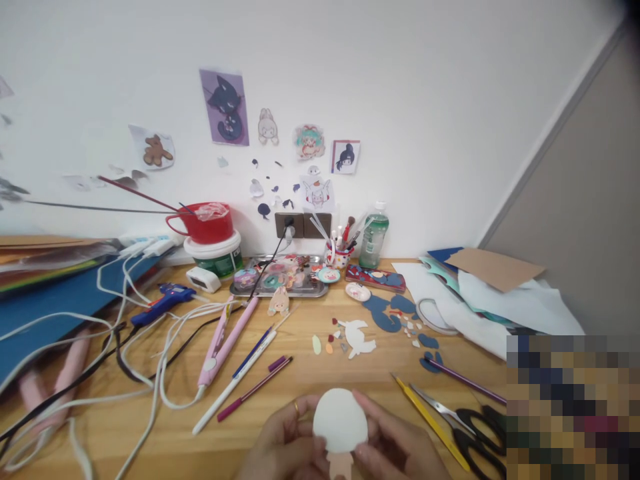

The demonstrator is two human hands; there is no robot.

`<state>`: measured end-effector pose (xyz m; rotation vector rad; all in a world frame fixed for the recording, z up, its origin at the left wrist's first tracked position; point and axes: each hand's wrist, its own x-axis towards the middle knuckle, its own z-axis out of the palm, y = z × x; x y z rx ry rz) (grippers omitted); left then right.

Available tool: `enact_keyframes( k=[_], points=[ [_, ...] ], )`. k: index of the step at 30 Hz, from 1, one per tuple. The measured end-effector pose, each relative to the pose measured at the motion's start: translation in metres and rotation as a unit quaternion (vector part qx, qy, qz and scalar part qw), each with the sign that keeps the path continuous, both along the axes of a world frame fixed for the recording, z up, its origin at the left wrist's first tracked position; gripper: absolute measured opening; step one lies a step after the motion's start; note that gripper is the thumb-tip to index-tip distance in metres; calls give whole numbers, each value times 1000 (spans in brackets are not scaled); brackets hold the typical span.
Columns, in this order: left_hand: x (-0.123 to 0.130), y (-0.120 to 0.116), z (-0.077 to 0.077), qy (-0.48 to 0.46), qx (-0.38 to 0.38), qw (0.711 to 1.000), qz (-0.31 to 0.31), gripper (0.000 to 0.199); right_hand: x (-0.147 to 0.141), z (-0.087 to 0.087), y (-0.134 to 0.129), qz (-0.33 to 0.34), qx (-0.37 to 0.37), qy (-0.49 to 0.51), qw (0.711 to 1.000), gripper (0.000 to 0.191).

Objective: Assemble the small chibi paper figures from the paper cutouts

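Observation:
Both hands hold a paper doll cutout (pixel 341 421) low in the middle of the view. Its large round head is off-white, and a small peach body piece extends below it. My left hand (pixel 287 437) pinches the left edge, with a ring on one finger. On the opposite edge, my right hand (pixel 395 437) grips with thumb and fingers. The lower end of the cutout runs out of the frame. Beyond the hands lie a white cutout shape (pixel 357 338), dark blue foam-like pieces (pixel 385 312) and several small scraps.
Scissors (pixel 463 420), a yellow craft knife (pixel 430 421) and a purple pencil (pixel 465 380) lie at right. Left are a pink hair straightener (pixel 227 343), pens, a blue glue gun (pixel 163 305) and tangled white cables (pixel 163 360). A metal tray (pixel 320 288) stands against the wall.

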<state>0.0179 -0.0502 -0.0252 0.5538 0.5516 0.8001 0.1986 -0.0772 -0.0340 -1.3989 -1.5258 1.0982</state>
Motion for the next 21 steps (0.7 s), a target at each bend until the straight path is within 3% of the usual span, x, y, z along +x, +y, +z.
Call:
enact_keyframes(
  k=[6,13,16,21],
  points=[
    [-2,0,16,18,-15,1000,-13,43,1,20,-1,18,-12,-23,1000,46],
    [-3,1,14,35,2,999,-31,50,-2,15,-2,-25,18,-6,1000,45],
    [-4,1,15,57,22,997,-40,51,-2,17,-2,-12,10,-25,1000,46],
    [-8,1,14,93,12,995,-39,36,-2,19,-1,3,2,-42,999,46]
  ],
)
